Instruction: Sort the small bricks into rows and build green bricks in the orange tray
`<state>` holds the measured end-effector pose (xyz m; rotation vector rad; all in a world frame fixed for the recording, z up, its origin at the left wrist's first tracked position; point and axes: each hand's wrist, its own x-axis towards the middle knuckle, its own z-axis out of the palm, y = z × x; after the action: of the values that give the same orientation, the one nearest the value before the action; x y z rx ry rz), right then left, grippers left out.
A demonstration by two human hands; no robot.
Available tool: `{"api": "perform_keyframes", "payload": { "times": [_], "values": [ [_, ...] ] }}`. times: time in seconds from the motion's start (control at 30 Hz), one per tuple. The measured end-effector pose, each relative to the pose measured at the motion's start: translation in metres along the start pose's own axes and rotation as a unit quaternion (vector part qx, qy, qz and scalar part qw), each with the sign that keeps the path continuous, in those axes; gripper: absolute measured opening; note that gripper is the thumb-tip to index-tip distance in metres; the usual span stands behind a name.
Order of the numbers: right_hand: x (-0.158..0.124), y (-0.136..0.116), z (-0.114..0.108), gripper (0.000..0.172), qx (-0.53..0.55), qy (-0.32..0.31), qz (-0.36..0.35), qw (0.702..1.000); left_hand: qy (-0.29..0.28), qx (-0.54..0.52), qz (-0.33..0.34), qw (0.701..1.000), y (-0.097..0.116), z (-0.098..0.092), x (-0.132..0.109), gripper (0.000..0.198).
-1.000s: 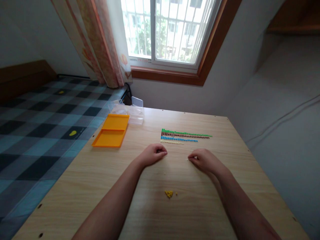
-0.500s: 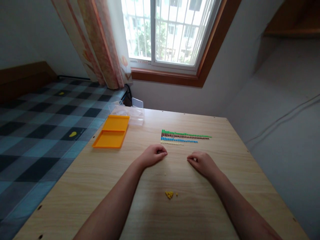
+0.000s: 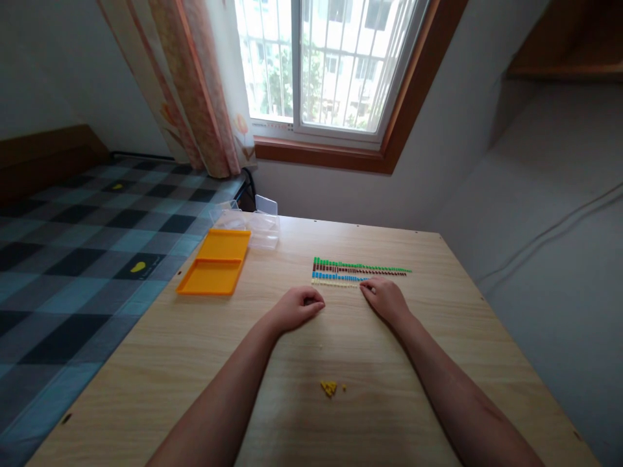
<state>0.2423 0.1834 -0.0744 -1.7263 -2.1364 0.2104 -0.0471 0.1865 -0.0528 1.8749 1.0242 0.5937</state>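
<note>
Four rows would be more than I count, so: several rows of tiny building pieces lie on the wooden table, a green row [image 3: 341,263] farthest, then a brown row [image 3: 333,268], a blue row [image 3: 331,275] and a cream row [image 3: 331,283] nearest. My right hand [image 3: 387,298] is closed in a pinch at the right end of the cream row, covering the blue row's end; what its fingertips hold is too small to make out. My left hand [image 3: 298,307] rests below the rows' left end, fingers curled with thumb and forefinger together, contents hidden. A small yellow pile of pieces [image 3: 329,388] lies nearer me.
An orange two-part tray [image 3: 213,277] lies open at the table's left. Behind it stands a clear plastic box [image 3: 265,224] with raised lids. A checked bed [image 3: 97,259] borders the table's left edge, and a window [image 3: 341,71] is ahead.
My right hand has moved forward and slightly left, up to the end of the cream row. My left hand stays about where it was. The view has tilted slightly.
</note>
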Motion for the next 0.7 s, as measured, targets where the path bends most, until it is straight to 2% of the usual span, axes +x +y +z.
{"api": "perform_keyframes", "payload": {
  "times": [0.7],
  "values": [
    [-0.0015,0.0079,0.0098,0.024,0.049,0.031,-0.02,0.998,0.005,-0.009,0.005,1.0,0.0008,-0.0003,0.0012,0.019]
  ]
}}
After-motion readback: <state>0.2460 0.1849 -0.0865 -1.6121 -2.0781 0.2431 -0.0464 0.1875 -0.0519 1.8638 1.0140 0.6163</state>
